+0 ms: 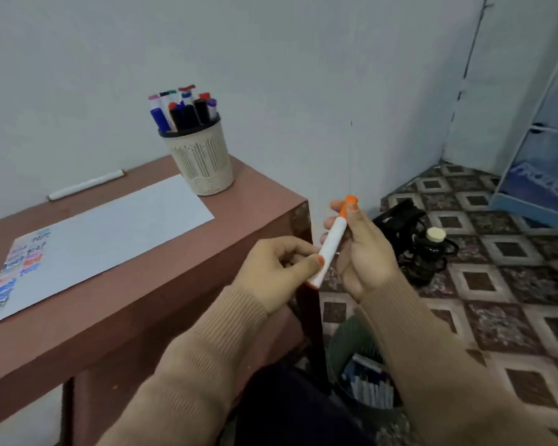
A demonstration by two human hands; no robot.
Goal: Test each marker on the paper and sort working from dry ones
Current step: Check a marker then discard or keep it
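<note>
Gripping one orange marker (332, 241) past the table (181, 284) edge, left hand (277, 268) and right hand (364, 252) both closed on it.

The scribbles on the paper (110, 239) are perhaps only test strokes; nothing reads.

2 hands showing (271, 272) (364, 252); 1 orange-capped marker (332, 243); 1 white marker lying on the table (86, 185); 1 sheet of paper (110, 239); 1 cream cup (200, 159) holding about 10 markers; 1 floor bin (364, 365), marker count unclear.
</note>
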